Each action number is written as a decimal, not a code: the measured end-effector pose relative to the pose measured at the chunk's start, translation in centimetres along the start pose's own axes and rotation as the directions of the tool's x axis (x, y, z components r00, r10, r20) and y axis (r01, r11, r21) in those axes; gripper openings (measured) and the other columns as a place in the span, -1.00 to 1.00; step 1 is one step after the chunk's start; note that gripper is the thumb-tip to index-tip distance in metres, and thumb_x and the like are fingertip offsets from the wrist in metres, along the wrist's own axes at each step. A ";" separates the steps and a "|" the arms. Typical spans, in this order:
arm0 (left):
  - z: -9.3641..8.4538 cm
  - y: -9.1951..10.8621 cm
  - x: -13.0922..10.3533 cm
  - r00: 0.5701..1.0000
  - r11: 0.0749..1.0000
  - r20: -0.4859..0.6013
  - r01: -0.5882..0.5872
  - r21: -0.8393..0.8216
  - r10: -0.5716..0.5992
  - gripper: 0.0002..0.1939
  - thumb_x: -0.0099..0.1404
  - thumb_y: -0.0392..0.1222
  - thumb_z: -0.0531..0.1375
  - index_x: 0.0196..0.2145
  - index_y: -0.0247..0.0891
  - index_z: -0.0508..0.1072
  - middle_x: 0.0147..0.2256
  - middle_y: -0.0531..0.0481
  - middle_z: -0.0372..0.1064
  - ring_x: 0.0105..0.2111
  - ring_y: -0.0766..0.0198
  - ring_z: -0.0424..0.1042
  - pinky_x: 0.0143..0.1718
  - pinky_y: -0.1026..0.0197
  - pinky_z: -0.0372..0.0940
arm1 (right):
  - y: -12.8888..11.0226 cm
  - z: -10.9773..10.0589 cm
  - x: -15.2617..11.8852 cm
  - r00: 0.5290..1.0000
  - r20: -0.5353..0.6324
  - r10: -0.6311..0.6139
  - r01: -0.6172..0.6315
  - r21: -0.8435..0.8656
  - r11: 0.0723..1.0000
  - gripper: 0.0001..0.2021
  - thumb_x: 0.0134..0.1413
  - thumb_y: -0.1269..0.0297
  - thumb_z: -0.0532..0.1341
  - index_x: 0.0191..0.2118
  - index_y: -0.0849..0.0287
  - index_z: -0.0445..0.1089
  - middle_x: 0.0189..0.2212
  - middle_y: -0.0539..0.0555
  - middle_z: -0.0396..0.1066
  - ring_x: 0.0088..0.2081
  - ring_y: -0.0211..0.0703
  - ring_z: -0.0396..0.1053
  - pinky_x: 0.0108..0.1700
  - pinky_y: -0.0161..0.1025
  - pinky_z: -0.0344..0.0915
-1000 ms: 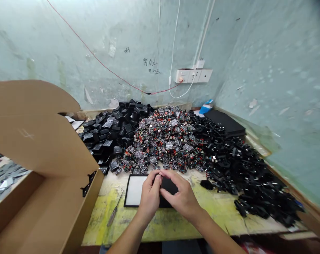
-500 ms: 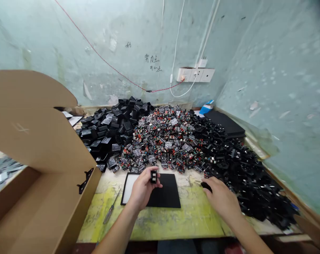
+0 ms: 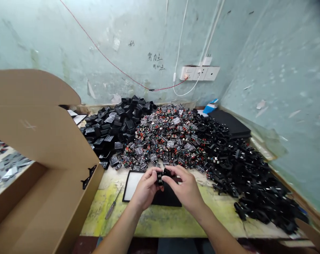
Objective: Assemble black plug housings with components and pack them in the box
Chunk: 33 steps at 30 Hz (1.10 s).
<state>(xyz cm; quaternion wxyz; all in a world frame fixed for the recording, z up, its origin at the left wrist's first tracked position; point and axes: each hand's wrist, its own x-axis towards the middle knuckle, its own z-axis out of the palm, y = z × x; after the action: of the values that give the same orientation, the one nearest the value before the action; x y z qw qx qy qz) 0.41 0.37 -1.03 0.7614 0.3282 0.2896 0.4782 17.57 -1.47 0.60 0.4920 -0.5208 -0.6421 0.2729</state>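
Between the fingers of my left hand (image 3: 146,188) is a small black charger housing (image 3: 160,179), with two USB ports showing on the side facing me. My right hand (image 3: 185,187) pinches a small black plastic part (image 3: 167,172) and brings it against the housing's right side; whether the two are joined is hidden by the fingers. Both hands are closed, just above a black foam pad (image 3: 166,199) whose left part shows a white sheet (image 3: 133,185). Behind the hands spreads a heap of small circuit boards (image 3: 170,137).
Black empty housings (image 3: 114,123) are heaped at the back left, black plug parts (image 3: 236,165) along the right. An open cardboard box (image 3: 80,208) stands at left. A screwdriver (image 3: 112,206) lies beside the pad. Sockets (image 3: 199,73) are on the wall.
My right hand has moved left from the edge of the plug-part heap, carrying a black part to the housing in my left hand. The view has shifted slightly.
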 end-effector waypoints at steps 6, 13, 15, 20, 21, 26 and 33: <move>-0.6 -0.2 -0.5 1.000 1.000 -0.024 0.008 -0.024 -0.009 -0.59 0.30 0.15 0.41 -0.10 -0.20 0.53 -0.21 -0.05 0.44 -0.35 0.29 0.36 -0.34 0.22 0.29 | 0.4 1.5 -1.3 0.994 0.101 0.045 -0.049 0.032 0.998 -0.46 0.25 0.36 0.27 0.33 -0.06 0.43 0.17 0.16 0.43 0.19 0.06 0.44 0.27 0.08 0.43; -1.3 -0.2 -0.9 0.999 0.999 -0.032 -0.035 -0.002 0.035 -0.60 0.34 0.16 0.38 -0.09 -0.20 0.54 -0.20 -0.08 0.45 -0.26 0.21 0.38 -0.31 0.22 0.27 | 0.9 1.5 -1.9 0.969 0.189 0.160 -0.191 0.164 0.968 -0.39 0.09 0.46 0.30 0.28 -0.05 0.48 0.21 0.13 0.52 0.20 0.11 0.50 0.30 0.18 0.42; -1.5 -0.1 -1.1 0.998 0.998 -0.040 -0.046 0.035 0.048 -0.60 0.34 0.17 0.37 -0.08 -0.20 0.54 -0.21 -0.07 0.45 -0.26 0.21 0.38 -0.29 0.22 0.26 | 0.6 1.4 -1.9 0.965 0.170 0.200 -0.236 0.234 0.943 -0.42 0.02 0.42 0.38 0.21 -0.03 0.54 0.17 0.14 0.53 0.10 0.10 0.56 0.17 0.10 0.55; -1.5 0.1 -1.3 0.992 0.982 -0.061 -0.096 0.162 0.107 -0.59 0.34 0.18 0.36 -0.09 -0.20 0.54 -0.23 -0.04 0.46 -0.23 0.19 0.41 -0.22 0.22 0.28 | 0.2 1.6 -1.7 0.966 0.148 0.210 -0.247 0.314 0.917 -0.41 -0.07 0.31 0.51 0.16 -0.02 0.58 0.14 0.15 0.52 -0.06 0.02 0.60 -0.03 -0.02 0.66; -1.5 0.1 -1.3 0.991 0.978 -0.069 -0.097 0.186 0.112 -0.58 0.33 0.19 0.37 -0.09 -0.20 0.54 -0.23 -0.04 0.46 -0.22 0.18 0.42 -0.22 0.22 0.29 | 0.2 1.6 -1.7 0.968 0.144 0.204 -0.239 0.305 0.922 -0.42 -0.07 0.29 0.52 0.16 -0.02 0.59 0.13 0.15 0.52 -0.07 0.01 0.59 -0.04 -0.03 0.66; -1.6 -0.1 -1.4 0.990 0.958 -0.093 -0.078 0.276 0.107 -0.57 0.33 0.22 0.35 -0.08 -0.18 0.51 -0.23 -0.01 0.44 -0.26 0.20 0.42 -0.26 0.23 0.30 | 0.1 1.8 -1.6 0.974 0.136 0.182 -0.211 0.251 0.945 -0.43 0.00 0.25 0.51 0.19 0.00 0.57 0.07 0.15 0.56 -0.07 0.01 0.60 -0.01 -0.03 0.65; -1.1 0.1 -1.5 0.985 0.921 -0.090 -0.106 0.374 0.150 -0.59 0.38 0.21 0.29 -0.07 -0.18 0.50 -0.23 -0.01 0.45 -0.23 0.17 0.41 -0.20 0.19 0.30 | -0.1 2.1 -1.7 0.981 0.075 0.177 -0.189 0.190 0.963 -0.43 -0.04 0.33 0.49 0.17 0.00 0.59 0.03 0.14 0.61 -0.11 0.04 0.62 -0.08 -0.02 0.67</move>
<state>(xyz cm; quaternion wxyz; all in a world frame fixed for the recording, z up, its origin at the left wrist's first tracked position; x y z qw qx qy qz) -1.00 -0.71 -1.41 0.6352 0.4547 0.3961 0.4825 15.54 -2.75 -0.63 0.4951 -0.5188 -0.5750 0.3939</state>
